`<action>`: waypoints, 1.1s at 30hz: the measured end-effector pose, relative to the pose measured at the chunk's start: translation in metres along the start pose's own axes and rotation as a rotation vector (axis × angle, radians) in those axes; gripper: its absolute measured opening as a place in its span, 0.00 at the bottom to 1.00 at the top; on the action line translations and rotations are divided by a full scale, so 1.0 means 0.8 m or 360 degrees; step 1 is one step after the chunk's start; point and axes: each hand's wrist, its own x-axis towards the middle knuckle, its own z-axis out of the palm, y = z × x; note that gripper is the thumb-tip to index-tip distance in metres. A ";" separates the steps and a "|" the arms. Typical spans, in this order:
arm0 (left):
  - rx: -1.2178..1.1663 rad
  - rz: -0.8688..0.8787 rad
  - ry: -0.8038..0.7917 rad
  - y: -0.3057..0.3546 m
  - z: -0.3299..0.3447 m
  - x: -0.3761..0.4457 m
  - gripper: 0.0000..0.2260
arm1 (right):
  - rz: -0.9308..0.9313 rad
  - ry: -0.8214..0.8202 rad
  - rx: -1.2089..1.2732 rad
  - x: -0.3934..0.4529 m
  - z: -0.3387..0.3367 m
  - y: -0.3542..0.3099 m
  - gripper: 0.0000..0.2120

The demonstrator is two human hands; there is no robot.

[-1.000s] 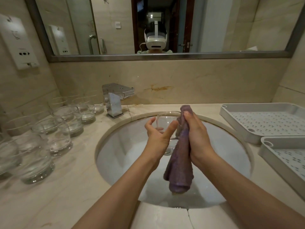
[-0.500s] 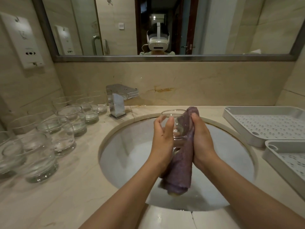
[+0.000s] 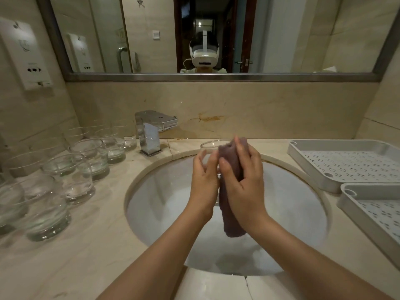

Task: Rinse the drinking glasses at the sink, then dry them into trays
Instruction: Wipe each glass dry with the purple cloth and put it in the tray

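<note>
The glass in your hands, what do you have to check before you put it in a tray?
1. Glass held safely: ok, left hand grips it over the sink.
2. Cloth on the glass: ok, right hand presses it there.
3. Glass dry: cannot tell.
4. Far tray has room: ok, nothing in it.
5. Tap off: ok, no water running.
</note>
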 end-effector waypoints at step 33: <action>0.0254 -0.0070 -0.0397 0.013 0.001 -0.017 0.30 | 0.0998 -0.0020 0.1269 0.042 -0.025 0.020 0.16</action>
